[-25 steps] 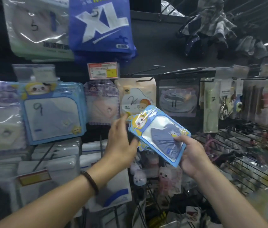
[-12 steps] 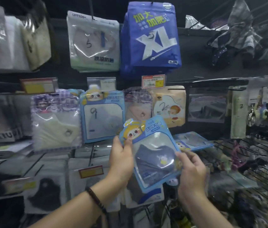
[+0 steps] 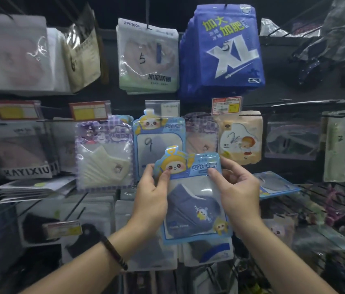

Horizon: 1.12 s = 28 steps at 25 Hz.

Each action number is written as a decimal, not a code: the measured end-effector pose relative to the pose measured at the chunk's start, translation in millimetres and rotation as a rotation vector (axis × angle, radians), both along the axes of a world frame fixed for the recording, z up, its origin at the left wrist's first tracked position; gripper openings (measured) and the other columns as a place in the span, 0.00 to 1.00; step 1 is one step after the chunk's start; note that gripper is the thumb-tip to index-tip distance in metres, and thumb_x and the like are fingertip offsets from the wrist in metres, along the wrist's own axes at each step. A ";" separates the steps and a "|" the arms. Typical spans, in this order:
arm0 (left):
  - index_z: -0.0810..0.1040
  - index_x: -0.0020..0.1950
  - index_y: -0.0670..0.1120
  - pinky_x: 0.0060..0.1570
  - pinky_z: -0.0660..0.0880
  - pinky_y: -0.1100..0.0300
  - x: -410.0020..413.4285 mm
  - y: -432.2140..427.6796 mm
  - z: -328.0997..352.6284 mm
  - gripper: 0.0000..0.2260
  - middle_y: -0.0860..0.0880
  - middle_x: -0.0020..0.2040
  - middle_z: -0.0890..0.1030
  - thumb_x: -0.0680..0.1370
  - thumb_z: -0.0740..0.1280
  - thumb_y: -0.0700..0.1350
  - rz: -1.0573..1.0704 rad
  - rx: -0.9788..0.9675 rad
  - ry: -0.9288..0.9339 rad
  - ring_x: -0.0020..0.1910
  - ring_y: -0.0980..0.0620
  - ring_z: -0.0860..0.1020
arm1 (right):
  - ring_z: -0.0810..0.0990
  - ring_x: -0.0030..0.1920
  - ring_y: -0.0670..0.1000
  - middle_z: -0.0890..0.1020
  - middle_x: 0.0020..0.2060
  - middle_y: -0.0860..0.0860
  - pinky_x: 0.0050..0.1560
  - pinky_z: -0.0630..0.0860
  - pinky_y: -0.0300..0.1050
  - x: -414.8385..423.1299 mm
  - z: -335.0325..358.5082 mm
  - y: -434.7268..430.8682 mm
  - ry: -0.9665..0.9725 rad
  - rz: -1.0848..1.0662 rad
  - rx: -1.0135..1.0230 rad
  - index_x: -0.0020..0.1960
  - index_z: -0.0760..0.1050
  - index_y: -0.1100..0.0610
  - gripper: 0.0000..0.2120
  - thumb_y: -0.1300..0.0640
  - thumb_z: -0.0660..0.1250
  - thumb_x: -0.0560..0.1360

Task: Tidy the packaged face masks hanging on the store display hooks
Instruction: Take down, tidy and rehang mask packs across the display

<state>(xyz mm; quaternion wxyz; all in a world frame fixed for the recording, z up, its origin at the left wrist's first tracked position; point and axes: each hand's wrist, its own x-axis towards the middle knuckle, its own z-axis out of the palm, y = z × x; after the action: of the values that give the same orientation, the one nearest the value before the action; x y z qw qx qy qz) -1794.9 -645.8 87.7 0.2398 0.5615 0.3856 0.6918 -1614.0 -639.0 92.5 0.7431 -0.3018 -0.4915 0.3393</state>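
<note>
Two grips on the blue mask packet [image 3: 190,205]: left hand [image 3: 150,194], right hand [image 3: 239,187], fingers [image 3: 216,176] tight, side edges hidden.

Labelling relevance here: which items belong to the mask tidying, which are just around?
Job: blue cartoon mask pack, left hand, right hand, matching hung pack marked 9.
Around: blue XL pack, purple checked pack, red price tag.

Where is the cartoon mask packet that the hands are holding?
Centre of the head view: the cartoon mask packet is gripped between the left hand and right hand, just below and in front of the matching hanging packet marked 9.
</note>
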 end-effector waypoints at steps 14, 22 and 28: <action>0.79 0.55 0.52 0.63 0.80 0.39 -16.1 0.6 9.4 0.08 0.48 0.52 0.88 0.86 0.65 0.55 0.035 0.034 -0.040 0.56 0.45 0.85 | 0.90 0.45 0.52 0.91 0.43 0.54 0.49 0.87 0.49 -22.7 8.8 6.8 0.082 0.060 0.005 0.55 0.86 0.52 0.11 0.62 0.79 0.76; 0.78 0.55 0.46 0.62 0.80 0.39 -25.0 11.6 16.7 0.09 0.45 0.51 0.87 0.87 0.64 0.51 0.053 0.039 -0.025 0.54 0.47 0.85 | 0.90 0.49 0.48 0.91 0.44 0.48 0.59 0.86 0.52 -27.8 19.1 20.1 0.087 -0.001 -0.056 0.52 0.89 0.54 0.05 0.60 0.78 0.77; 0.83 0.54 0.48 0.58 0.80 0.46 -39.8 18.9 40.7 0.11 0.50 0.49 0.89 0.88 0.64 0.51 0.172 -0.001 -0.077 0.50 0.52 0.85 | 0.91 0.50 0.52 0.91 0.44 0.48 0.59 0.86 0.56 -47.0 40.7 32.8 0.100 0.006 -0.075 0.54 0.89 0.58 0.08 0.59 0.80 0.76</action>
<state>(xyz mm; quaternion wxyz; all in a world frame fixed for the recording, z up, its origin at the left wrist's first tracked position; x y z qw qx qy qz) -1834.7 -626.8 128.4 0.1944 0.4990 0.4231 0.7309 -1661.0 -606.2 133.3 0.7540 -0.3108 -0.4414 0.3743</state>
